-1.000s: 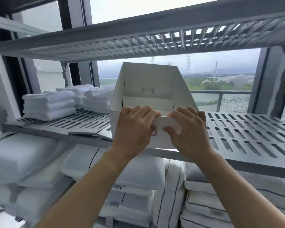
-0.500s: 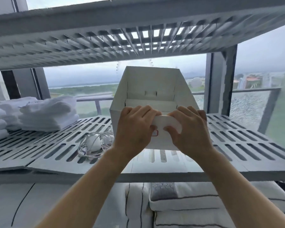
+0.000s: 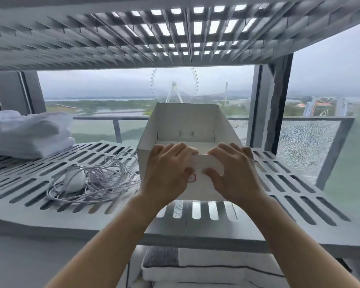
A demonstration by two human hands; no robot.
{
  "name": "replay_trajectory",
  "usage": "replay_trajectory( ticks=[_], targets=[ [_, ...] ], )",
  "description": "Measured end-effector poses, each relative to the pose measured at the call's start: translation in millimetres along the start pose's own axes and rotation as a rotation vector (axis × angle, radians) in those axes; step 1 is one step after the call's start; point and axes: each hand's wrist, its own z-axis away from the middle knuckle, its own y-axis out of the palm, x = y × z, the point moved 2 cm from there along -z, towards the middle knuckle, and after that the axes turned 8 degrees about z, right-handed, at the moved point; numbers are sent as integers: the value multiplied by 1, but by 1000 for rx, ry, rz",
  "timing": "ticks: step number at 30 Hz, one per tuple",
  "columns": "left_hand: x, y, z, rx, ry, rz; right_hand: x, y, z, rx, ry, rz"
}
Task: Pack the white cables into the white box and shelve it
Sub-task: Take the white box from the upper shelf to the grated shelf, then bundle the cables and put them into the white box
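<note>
Box (image 3: 187,121) mid-frame: my left hand (image 3: 166,175) and right hand (image 3: 237,177) grip its front lip, steadying it for the cables (image 3: 104,179) lower left.

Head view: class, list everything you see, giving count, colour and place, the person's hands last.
shelf: one, grey, slatted, across the middle
upper shelf: one, grey, overhead
white box: one, white, open-topped, middle of the shelf
white cables: one tangle, white, on the shelf just left of the box
towels: one folded stack, white, shelf's far left
bedding: folded, white and grey, below the shelf
left hand: one, grips the box's front wall
right hand: one, grips the same wall
</note>
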Motion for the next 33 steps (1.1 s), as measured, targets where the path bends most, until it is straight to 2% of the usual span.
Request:
replay_trajectory(
  ticks=[9, 16, 20, 23, 27, 33],
  targets=[
    [11, 17, -2, 38, -54, -94, -16, 23, -16, 60, -120, -37],
    [18, 34, 2, -71, -9, -218, -17, 34, -13, -28, -121, -13],
    [20, 32, 2, -20, -1, -237, -16, 35, -15, -15, -120, -4],
    [22, 24, 6, 34, -36, -215, -13, 33, -17, -62, -78, -108],
    [30, 4, 15, 26, -136, -161, 7, 29, -23, -155, -63, -238],
    [59, -34, 33, -27, -221, -138, 58, 38, -37, -138, -115, -361]
  ],
)
